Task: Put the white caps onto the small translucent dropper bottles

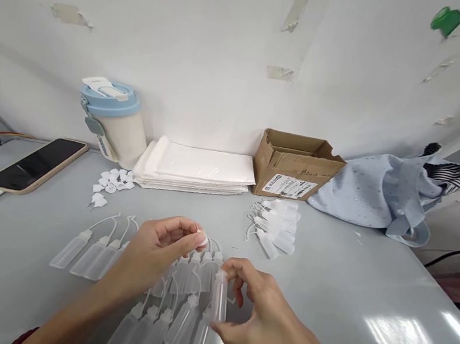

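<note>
My right hand [258, 313] pinches a small translucent squeeze bottle [220, 296], held upright between thumb and fingers. My left hand [158, 248] is closed in a pinch on a small white cap [202, 237], just up and left of the bottle's open top. Under both hands lie several more translucent bottles [168, 321] with thin tethered caps, in rows on the grey table [345, 299]. Another row of bottles [88, 254] lies to the left.
A pile of white caps [115, 180] and another heap of bottles [276, 227] lie farther back. Along the wall stand a blue-lidded cup [110, 118], stacked white padded envelopes [199, 169], an open cardboard box [296, 166] and a blue cloth bag [386, 193]. A phone [38, 164] lies left.
</note>
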A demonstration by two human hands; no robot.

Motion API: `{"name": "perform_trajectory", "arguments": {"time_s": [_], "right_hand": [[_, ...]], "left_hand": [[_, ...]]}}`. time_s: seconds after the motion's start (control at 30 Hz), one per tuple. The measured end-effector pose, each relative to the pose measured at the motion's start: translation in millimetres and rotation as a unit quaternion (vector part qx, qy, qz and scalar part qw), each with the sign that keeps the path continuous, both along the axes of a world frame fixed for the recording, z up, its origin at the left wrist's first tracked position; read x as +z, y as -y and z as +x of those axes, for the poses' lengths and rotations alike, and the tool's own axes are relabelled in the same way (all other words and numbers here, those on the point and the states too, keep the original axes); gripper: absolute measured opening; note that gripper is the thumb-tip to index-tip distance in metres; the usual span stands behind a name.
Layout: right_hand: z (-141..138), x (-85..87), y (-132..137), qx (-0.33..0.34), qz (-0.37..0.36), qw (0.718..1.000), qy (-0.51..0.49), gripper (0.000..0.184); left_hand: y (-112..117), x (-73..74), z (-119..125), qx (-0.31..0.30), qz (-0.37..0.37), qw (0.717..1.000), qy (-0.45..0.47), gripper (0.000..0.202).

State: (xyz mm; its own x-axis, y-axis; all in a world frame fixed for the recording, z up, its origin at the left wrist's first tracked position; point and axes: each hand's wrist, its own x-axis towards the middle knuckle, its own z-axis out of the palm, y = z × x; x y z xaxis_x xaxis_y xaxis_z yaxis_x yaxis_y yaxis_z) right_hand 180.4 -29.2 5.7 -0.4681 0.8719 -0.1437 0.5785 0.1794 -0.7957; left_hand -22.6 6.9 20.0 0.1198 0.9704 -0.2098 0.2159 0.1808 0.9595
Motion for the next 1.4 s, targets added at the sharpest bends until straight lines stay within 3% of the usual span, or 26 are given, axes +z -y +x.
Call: {"name": "perform_trajectory", "arguments": {"time_s": [0.3,0.53,0.77,1.23,1.4], "right_hand": [[2.3,-9.3,-0.9,-0.007,0.117,0.992,-0.049,0.051],[-2.4,-10.8,-0.4,0.018,0.178,0.977,-0.113,0.057],[-2.4,-12.3,1.4,0.033,0.238,0.957,-0.16,0.057],[4.4,-11.8,0.2,0.04,0.28,0.954,-0.102,0.044],[6.6,-10.4,-0.9,0.097,0.284,0.952,-0.062,0.033]], "left_hand": [[4.9,-1.0,8.2,-0.035,-0.005,0.999,0.009,0.021],[17.1,-2.6,16.2,-0.03,0.012,0.999,-0.016,0.024],[14.7,-3.6,18.7,-0.028,0.0,0.999,0.016,0.025],[11.2,4.6,10.5,-0.057,0.016,0.998,-0.03,0.022],[9.9,5.9,8.1,-0.069,0.028,0.997,-0.031,0.02]]}}
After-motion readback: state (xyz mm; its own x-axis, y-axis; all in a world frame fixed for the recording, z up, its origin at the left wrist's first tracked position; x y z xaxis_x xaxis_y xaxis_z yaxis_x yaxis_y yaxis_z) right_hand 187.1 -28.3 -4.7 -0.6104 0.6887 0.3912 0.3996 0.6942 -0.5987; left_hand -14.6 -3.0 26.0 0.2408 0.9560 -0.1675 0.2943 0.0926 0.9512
